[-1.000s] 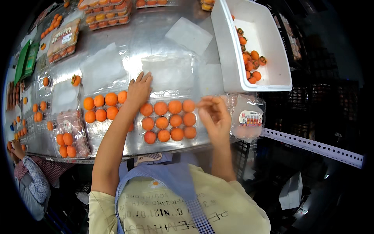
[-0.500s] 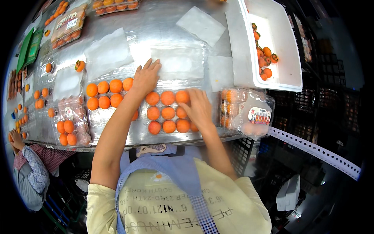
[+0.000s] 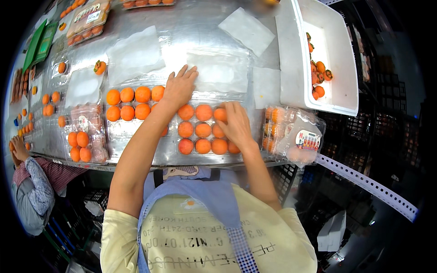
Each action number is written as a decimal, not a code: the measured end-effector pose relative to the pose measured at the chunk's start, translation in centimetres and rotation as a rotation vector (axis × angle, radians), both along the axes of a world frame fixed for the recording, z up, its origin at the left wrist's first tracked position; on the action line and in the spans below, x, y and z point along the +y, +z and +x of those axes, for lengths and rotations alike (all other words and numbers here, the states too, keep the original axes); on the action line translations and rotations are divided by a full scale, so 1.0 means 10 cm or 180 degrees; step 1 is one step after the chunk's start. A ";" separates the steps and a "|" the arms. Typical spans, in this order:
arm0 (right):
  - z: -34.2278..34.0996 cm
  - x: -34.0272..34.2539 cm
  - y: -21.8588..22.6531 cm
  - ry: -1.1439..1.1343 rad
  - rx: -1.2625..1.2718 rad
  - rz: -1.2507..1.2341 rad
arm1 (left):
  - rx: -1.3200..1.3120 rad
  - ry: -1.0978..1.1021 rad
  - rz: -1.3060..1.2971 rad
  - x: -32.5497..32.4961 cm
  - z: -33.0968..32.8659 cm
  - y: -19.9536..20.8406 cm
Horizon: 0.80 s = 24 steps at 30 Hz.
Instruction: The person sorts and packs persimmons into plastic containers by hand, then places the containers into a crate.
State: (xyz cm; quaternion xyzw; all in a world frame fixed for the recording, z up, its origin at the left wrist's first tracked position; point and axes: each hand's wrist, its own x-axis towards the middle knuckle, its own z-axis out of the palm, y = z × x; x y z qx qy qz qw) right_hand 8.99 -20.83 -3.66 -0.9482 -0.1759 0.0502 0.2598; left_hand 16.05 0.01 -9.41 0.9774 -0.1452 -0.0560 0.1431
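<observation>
Head view: the orange fruit [image 3: 203, 112] sit in rows in a clear plastic box [image 3: 214, 97] on the worktop [image 3: 195, 29]; probably firm, smooth, easily bruised, best cupped round the sides. Left hand [image 3: 180, 88] lies flat, fingers spread; right hand [image 3: 235, 123] curls over the end fruit, grip unclear.

open tabletop [image 3: 195, 29] beyond persimmons [image 3: 203, 130], white box [image 3: 291, 54] walling right

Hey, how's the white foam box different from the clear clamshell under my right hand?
The foam box is opaque white with high walls; the clear clamshell is see-through and shallower. Loose fruit in the box lies scattered, some with caps showing; neat fruit in the clamshell sits in rows. Your right hand is over the clamshell, while no hand is at the box. Both hold orange fruit.
</observation>
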 end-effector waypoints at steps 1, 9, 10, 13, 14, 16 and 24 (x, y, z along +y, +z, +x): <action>0.00 -0.02 0.00 0.0011 0.0003 -0.0001 | -0.0042 -0.0016 0.0012 0.00 0.00 -0.01; 0.12 0.00 0.08 -0.1387 0.2221 0.4839 | -0.0046 -0.0004 0.0077 -0.01 -0.01 0.01; 0.17 0.01 0.10 -0.1386 0.2219 0.4836 | -0.0050 0.0002 0.0125 -0.01 -0.01 0.01; 0.24 0.04 0.12 -0.1313 0.2856 0.5439 | -0.0016 0.0031 0.0110 -0.01 -0.02 0.01; 0.25 0.04 0.12 -0.1226 0.2985 0.5666 | -0.0020 0.0037 0.0105 -0.01 -0.01 0.01; 0.24 0.06 0.08 -0.1146 0.3126 0.5891 | -0.0059 -0.0011 0.0053 -0.01 -0.02 0.00; 0.22 0.06 0.00 -0.1078 0.3076 0.5343 | -0.0066 0.0020 0.0061 -0.01 -0.02 0.01</action>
